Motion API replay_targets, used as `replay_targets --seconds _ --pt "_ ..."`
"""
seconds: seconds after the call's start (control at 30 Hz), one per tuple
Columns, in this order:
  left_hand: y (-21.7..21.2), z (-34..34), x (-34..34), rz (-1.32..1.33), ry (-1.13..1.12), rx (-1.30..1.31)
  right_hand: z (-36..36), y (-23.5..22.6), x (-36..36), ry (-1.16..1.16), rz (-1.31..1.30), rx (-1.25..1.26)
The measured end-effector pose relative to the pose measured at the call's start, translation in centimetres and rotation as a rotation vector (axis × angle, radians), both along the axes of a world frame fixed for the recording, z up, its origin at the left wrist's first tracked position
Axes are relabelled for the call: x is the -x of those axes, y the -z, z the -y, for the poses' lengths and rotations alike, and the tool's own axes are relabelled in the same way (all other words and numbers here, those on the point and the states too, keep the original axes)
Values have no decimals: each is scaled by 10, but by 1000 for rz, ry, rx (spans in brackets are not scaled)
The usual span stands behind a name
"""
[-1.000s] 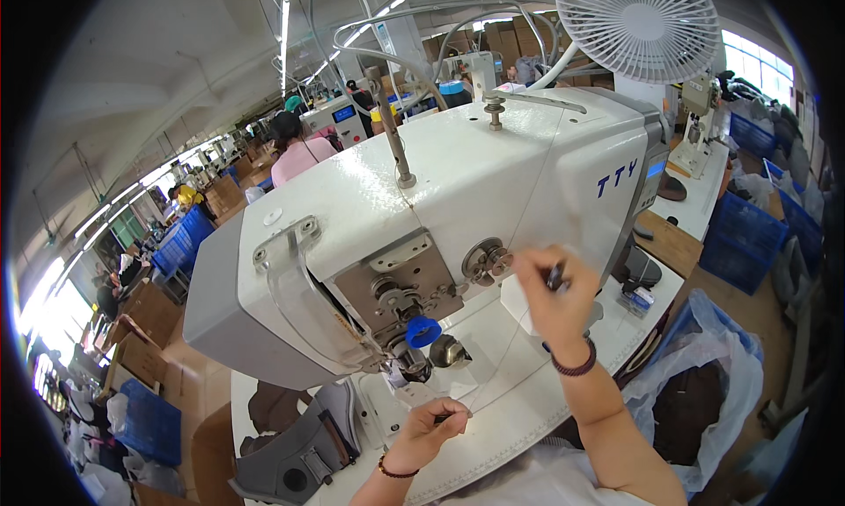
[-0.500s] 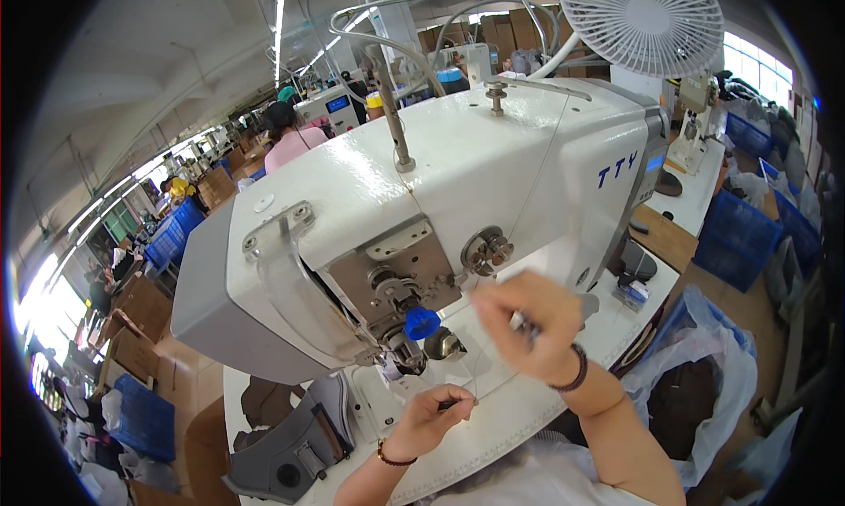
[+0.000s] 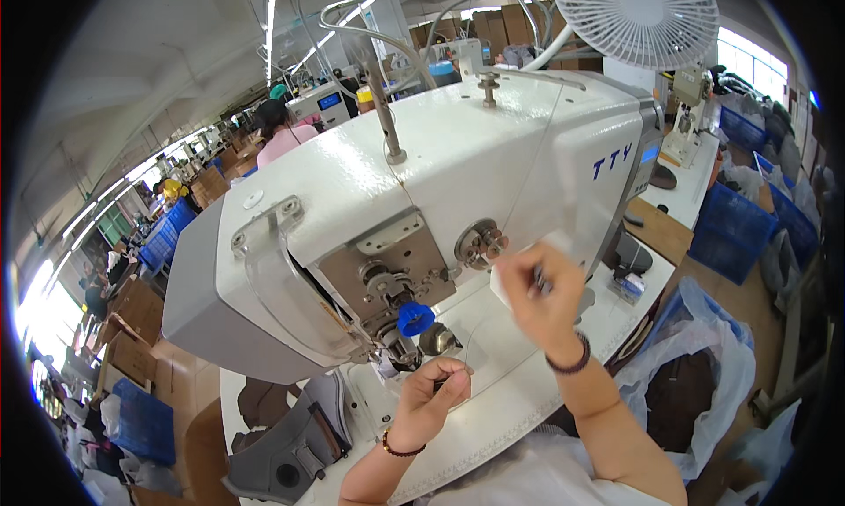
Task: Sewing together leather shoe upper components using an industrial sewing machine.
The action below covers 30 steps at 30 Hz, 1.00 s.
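Observation:
A large white industrial sewing machine [image 3: 519, 154] fills the middle of the view. Below its head, my left hand [image 3: 431, 396] is closed in a pinch on a thin thread [image 3: 471, 337] that rises from the fingertips. My right hand [image 3: 547, 295], smeared by motion, is raised beside the round tension discs [image 3: 481, 243]. Its fingers are curled around a small dark metal tool [image 3: 540, 282] whose kind I cannot make out. A blue knob [image 3: 415, 319] sits on the machine's front, above and left of my left hand. Grey shoe uppers [image 3: 295, 444] lie on the table to the left.
A white fan [image 3: 641, 9] hangs over the machine's far right. A plastic-lined bin [image 3: 722, 365] with dark pieces stands at the right, below blue crates [image 3: 735, 233]. A small box [image 3: 628, 288] rests on the table. A person in pink [image 3: 283, 141] sits farther off.
My right hand has moved slightly up and right. My left hand has risen a little with the thread still pinched. The whole view has shifted slightly.

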<state>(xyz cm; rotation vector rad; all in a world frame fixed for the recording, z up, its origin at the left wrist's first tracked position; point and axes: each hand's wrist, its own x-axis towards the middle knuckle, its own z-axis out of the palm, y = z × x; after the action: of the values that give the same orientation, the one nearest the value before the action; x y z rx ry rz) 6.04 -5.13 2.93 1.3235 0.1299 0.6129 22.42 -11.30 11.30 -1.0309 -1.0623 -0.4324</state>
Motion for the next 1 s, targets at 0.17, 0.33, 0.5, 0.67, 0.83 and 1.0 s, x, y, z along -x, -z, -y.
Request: replay_targets --seconds 0.17,0.33,0.5,0.67,0.83,1.0 --pt "-4 0 -14 9 -59 -133 -4 12 -5 39 -27 33" --pt "4 -6 -5 -89 -170 -303 -6 20 -17 -175 5 42" --pt "18 -11 -2 -35 -412 -294 -8 6 -7 -259 -166 -96" --pt "20 -14 -2 -50 -381 -291 -14 12 14 -139 257 -134" --pt "19 -17 -5 -55 -342 -281 -4 1 -22 -736 -328 -262" --pt "20 -20 -4 -56 -350 -306 -7 13 7 3 446 39"
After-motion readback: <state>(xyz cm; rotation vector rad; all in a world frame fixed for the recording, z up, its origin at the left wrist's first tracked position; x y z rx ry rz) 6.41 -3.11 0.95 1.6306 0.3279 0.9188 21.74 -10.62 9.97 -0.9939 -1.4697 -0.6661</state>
